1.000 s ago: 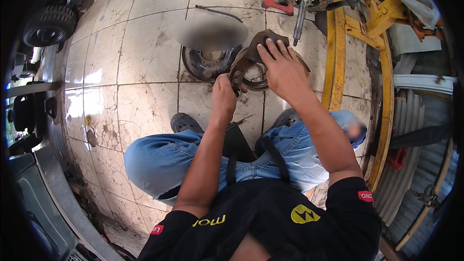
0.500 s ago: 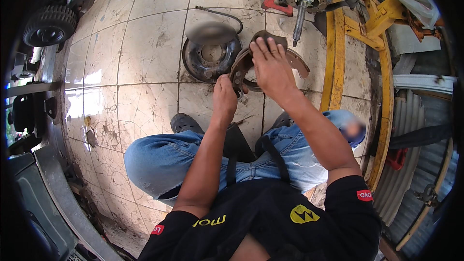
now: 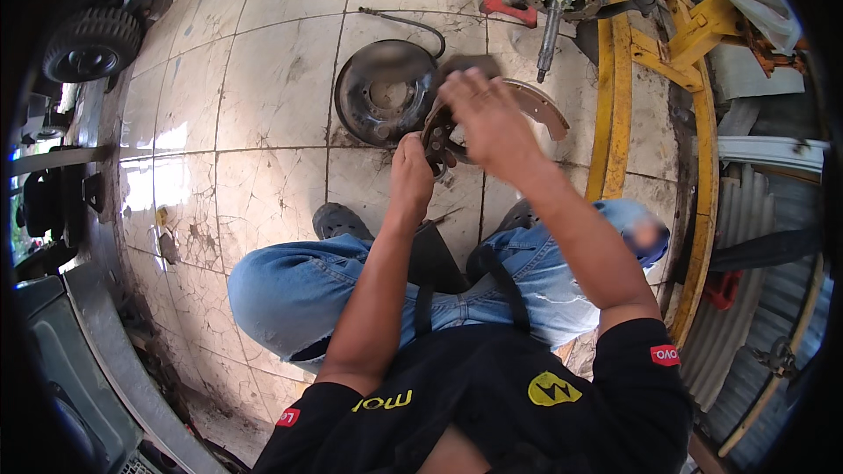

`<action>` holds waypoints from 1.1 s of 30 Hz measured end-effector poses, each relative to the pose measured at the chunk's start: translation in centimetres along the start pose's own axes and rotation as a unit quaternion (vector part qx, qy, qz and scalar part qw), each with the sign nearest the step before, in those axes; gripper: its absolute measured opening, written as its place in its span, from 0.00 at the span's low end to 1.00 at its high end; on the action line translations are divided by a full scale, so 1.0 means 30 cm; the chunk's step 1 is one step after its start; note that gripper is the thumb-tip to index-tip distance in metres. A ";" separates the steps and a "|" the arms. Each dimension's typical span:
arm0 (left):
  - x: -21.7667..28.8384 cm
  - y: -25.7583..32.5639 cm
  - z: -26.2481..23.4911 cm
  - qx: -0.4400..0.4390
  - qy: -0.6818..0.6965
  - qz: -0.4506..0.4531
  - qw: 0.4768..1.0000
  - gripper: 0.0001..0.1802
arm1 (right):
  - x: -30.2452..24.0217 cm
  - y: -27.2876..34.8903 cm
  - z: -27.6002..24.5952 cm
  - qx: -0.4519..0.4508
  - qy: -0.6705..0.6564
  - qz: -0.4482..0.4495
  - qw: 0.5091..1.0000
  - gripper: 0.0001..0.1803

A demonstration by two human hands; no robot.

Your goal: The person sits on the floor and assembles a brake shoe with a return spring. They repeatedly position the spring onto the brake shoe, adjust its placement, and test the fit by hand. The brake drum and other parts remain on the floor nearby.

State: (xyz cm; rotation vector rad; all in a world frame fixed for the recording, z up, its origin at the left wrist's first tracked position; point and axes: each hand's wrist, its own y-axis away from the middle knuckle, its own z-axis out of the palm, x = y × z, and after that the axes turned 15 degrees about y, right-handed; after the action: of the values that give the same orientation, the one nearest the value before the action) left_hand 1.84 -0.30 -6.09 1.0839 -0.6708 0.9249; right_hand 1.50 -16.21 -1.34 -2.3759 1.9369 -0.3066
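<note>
My left hand [image 3: 410, 177] is closed around the near left end of a curved brake shoe [image 3: 546, 111], keeping it tilted just above the floor. Over the shoe's outer lining lies my right hand [image 3: 499, 130], its fingers stretched and blurred by motion. Beneath and beyond those fingertips pokes a dark brown sheet, apparently sandpaper [image 3: 474, 63], which the hand presses against the lining. A round black brake backing plate [image 3: 353, 110] with a central hole lies on the tiles just left of the shoe. The right palm hides the middle of the shoe.
A black hose [image 3: 413, 23] curves behind the plate. At the far right, a drum with a shaft [image 3: 550, 39] sits near a red stand [image 3: 507, 2]. Yellow metal frames [image 3: 616, 105] run along the right. A tyre [image 3: 90, 46] stands far left.
My right hand and the brown sheet have slid left along the shoe, uncovering more of its right end. My left hand keeps its grip in nearly the same spot.
</note>
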 end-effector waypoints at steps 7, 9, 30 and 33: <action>0.017 0.002 -0.026 -0.061 0.069 -0.053 0.994 0.24 | 0.182 -0.026 -0.140 -0.018 -0.097 0.267 0.959 0.15; 0.023 0.008 -0.007 -0.063 0.082 -0.039 0.994 0.24 | 0.221 -0.006 -0.110 -0.103 -0.080 0.286 0.949 0.15; 0.495 0.073 0.029 -0.143 -0.055 -0.015 0.988 0.29 | 0.231 0.033 -0.213 -0.169 -0.543 0.240 0.787 0.23; 0.558 0.055 0.026 -0.116 -0.057 -0.042 0.991 0.30 | 0.183 0.031 -0.203 -0.076 -0.593 0.156 0.786 0.26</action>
State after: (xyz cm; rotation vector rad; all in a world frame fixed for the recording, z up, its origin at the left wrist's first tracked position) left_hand 8.27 4.16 8.81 0.9545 -0.7996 0.6977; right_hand 0.49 -21.27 5.09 -1.4725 1.5615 1.1150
